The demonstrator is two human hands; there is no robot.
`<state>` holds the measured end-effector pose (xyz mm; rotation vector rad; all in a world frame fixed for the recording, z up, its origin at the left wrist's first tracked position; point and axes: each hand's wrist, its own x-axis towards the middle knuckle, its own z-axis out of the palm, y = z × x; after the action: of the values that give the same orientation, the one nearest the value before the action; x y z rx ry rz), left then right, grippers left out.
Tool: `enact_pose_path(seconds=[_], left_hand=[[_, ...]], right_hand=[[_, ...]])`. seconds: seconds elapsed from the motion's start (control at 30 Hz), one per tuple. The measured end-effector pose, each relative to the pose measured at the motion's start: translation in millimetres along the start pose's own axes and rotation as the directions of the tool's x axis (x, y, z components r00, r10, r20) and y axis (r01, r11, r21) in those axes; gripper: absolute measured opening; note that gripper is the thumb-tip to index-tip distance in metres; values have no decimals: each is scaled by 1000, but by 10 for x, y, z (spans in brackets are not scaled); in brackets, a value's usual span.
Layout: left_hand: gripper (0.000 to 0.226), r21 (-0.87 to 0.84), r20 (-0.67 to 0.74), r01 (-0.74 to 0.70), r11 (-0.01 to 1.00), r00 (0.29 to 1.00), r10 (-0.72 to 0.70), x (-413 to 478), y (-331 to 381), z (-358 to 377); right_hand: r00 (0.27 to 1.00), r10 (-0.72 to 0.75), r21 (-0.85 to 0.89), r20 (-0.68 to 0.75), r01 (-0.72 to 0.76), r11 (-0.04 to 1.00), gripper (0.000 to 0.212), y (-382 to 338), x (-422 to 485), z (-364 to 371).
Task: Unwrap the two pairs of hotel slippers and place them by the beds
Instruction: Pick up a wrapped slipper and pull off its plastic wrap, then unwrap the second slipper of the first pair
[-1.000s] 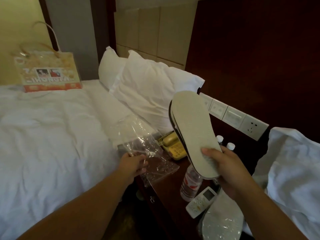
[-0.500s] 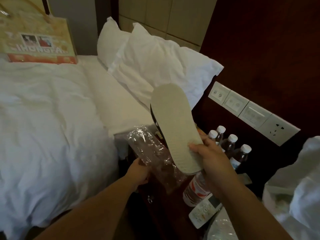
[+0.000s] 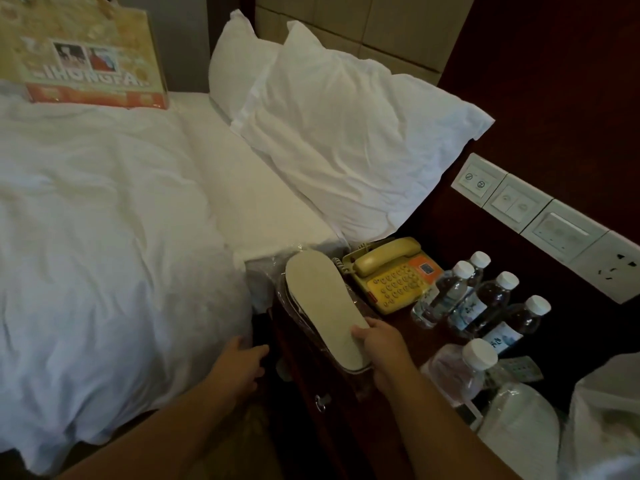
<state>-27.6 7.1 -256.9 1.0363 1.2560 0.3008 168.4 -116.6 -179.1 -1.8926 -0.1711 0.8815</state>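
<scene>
Fingers of the right hand [image 3: 382, 351] grip the heel end of the slippers [image 3: 320, 303]: the thumb lies on top of the pale sole and the rest are tucked underneath, out of sight. The slippers are sole-up, with only the top sole showing plainly. They point away from the person along the left edge of the nightstand [image 3: 401, 322], toe just beside the phone [image 3: 391, 271]. Clear wrap [image 3: 266, 271] lies crumpled under and around the toe end, against the corner of the bed [image 3: 104, 237]. Whether the slippers rest on the wrap or hang just above it, I cannot tell.

The left hand [image 3: 239, 365] holds nothing. Its fingers are nearly straight and reach into the dark gap between bed and nightstand, its back against the hanging duvet.

Right of the phone stands a cluster of bottles [image 3: 485, 299] with white caps, and one more bottle [image 3: 464, 372] stands nearer, just right of the right forearm. A pale wrapped bundle [image 3: 519, 431] lies at the lower right (its contents are too blurred to name). On the dark wall behind runs a row of switches [image 3: 554, 230]. Two pillows [image 3: 346, 133] lean at the head of the bed, and a printed bag [image 3: 86, 53] stands on its far side.
</scene>
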Motion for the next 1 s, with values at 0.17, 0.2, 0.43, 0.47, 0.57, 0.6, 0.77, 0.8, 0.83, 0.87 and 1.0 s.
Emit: enact_pose_path(seconds=[0.17, 0.2, 0.43, 0.47, 0.57, 0.6, 0.77, 0.8, 0.83, 0.87, 1.0], left_hand=[[61, -4, 9, -24, 1000, 1000, 24, -46, 18, -170], [59, 1, 36, -40, 999, 999, 40, -73, 38, -162], [47, 95, 96, -156, 983, 984, 147, -443, 348, 38], [44, 113, 104, -179, 977, 980, 167, -507, 403, 77], [34, 145, 118, -242, 959, 967, 226, -709, 564, 193], [31, 143, 111, -264, 954, 962, 250, -781, 615, 228], [23, 114, 123, -371, 922, 926, 358, -1186, 815, 371], [22, 105, 133, -387, 916, 918, 372, -1283, 843, 392], [22, 98, 145, -404, 909, 910, 389, -1386, 867, 412], [21, 94, 158, -423, 901, 900, 406, -1491, 887, 431], [18, 92, 196, -495, 864, 860, 471, -1892, 917, 499]], right_hand=[[975, -146, -428, -166, 62, 902, 32, 207, -18, 177], [970, -170, -515, -173, 58, 855, 32, 212, -30, 193], [905, -419, -688, -75, 257, 679, 46, -12, -277, 266], [893, -447, -653, -47, 312, 690, 45, -79, -343, 269], [837, -548, -564, 2, 453, 690, 50, -269, -579, 229], [819, -573, -548, 6, 482, 684, 52, -321, -671, 201], [734, -679, -529, 23, 585, 614, 56, -464, -1177, 1], [714, -700, -524, 20, 604, 601, 56, -474, -1280, -50], [699, -715, -520, 14, 616, 592, 55, -484, -1381, -107], [689, -725, -517, 6, 623, 587, 55, -489, -1480, -169], [635, -771, -503, -45, 653, 566, 49, -480, -1835, -431]])
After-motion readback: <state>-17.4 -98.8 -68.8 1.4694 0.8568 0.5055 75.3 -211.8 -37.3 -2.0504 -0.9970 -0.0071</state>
